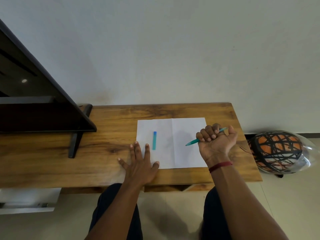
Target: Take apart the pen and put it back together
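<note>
Teal pen body (194, 141) clenched in right hand (217, 139), palm up, above white paper (188, 153); teal cap (154, 140) lying loose there; left hand (140, 163) spread flat, empty, on wooden table (107, 118).

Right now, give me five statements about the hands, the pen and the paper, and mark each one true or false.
1. The right hand is closed around the pen. True.
2. The pen cap is on the pen. False: it lies apart, on the sheet of paper.
3. The left hand lies flat and open. True.
4. The left hand holds the cap. False: the cap lies beyond its fingertips, untouched.
5. The paper lies on the wooden table. True.
</note>
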